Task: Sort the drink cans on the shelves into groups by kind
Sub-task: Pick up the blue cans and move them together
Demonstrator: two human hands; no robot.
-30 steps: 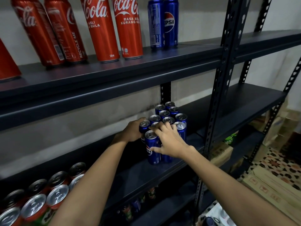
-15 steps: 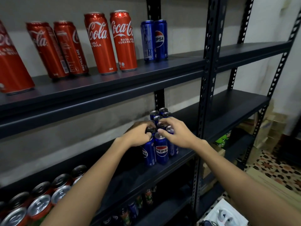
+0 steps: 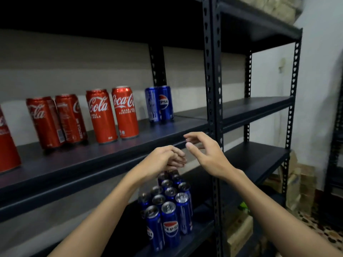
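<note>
A cluster of several blue Pepsi cans (image 3: 168,217) stands on the lower shelf (image 3: 196,238). On the middle shelf (image 3: 104,154) stand several red Coca-Cola cans (image 3: 113,114) and, to their right, two blue Pepsi cans (image 3: 160,103) against the back post. My left hand (image 3: 163,161) hangs in the air above the lower cluster with fingers loosely curled, holding nothing. Beside it my right hand (image 3: 206,153) is raised in front of the middle shelf's edge, fingers spread and empty.
A black upright post (image 3: 213,89) stands just right of my right hand. The shelves right of the post (image 3: 256,108) hold no cans. Cardboard boxes (image 3: 239,229) sit low at the right, above a patterned floor (image 3: 324,229).
Both hands have let go of the lower Pepsi cluster and risen toward the middle shelf. The camera has tilted up, so the Coca-Cola row sits lower in view.
</note>
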